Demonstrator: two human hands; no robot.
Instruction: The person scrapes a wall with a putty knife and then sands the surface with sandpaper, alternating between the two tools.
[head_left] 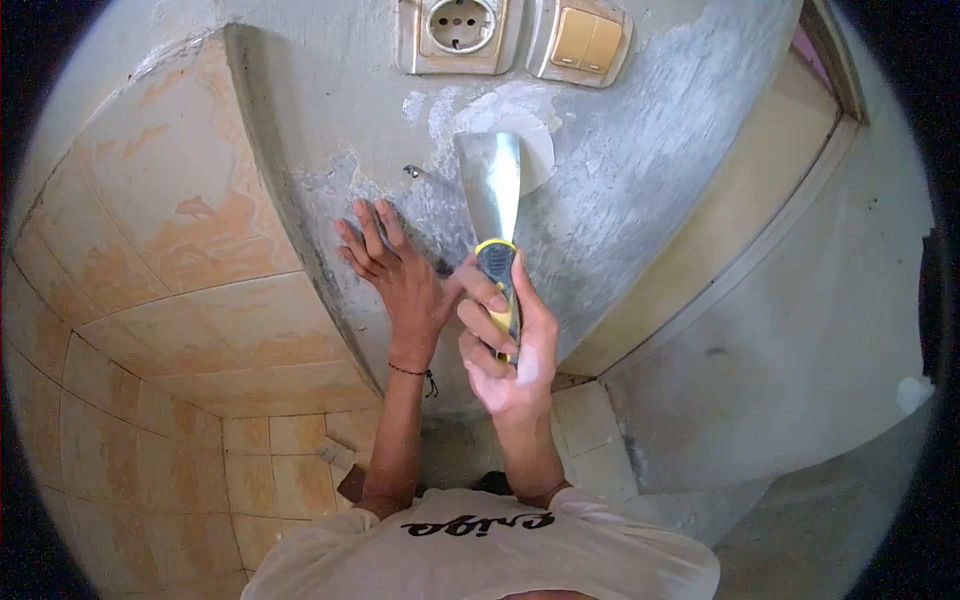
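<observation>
My right hand grips a putty knife by its black and yellow handle, the index finger and thumb lying along it. The knife's wide metal blade points up the wall and overlaps a round white patch of filler. White residue marks the palm and fingers of that hand. To the left, my left hand rests with fingers spread on the rough grey wall, its thumb reaching toward the knife handle. A small screw-like metal piece sticks out of the wall above the left fingertips.
Above the patch are a wall socket and a double light switch. Orange-patterned tiles cover the wall at left, with a raised edge beside the grey plaster. A door frame stands at right. Small pieces lie on the floor below.
</observation>
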